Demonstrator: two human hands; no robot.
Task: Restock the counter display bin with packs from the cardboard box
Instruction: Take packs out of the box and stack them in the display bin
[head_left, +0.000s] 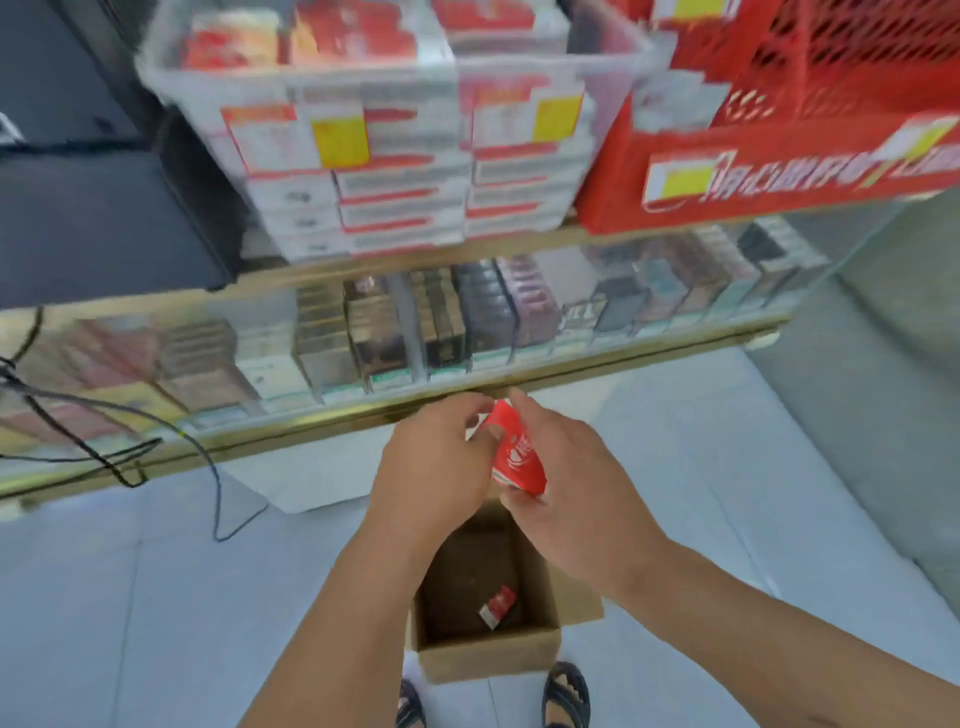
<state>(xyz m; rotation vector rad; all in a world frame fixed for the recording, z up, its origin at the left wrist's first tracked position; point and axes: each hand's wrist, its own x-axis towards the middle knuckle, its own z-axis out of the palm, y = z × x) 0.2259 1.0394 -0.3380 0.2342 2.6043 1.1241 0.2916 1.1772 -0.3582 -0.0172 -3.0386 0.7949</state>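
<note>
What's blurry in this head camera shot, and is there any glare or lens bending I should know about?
Head view: motion blur smears the clear bin and red crate, labels unreadable; the left hand, right hand and red pack they hold are sharper; pale reflections haze the glass counter front; the wide lens bows its brass edge; light is even, no hard shadows.

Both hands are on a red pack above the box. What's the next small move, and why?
Probably lift the red pack up to the clear display bin on the counter: the left hand and right hand hold it clear of the cardboard box, where a spare pack lies.
</note>
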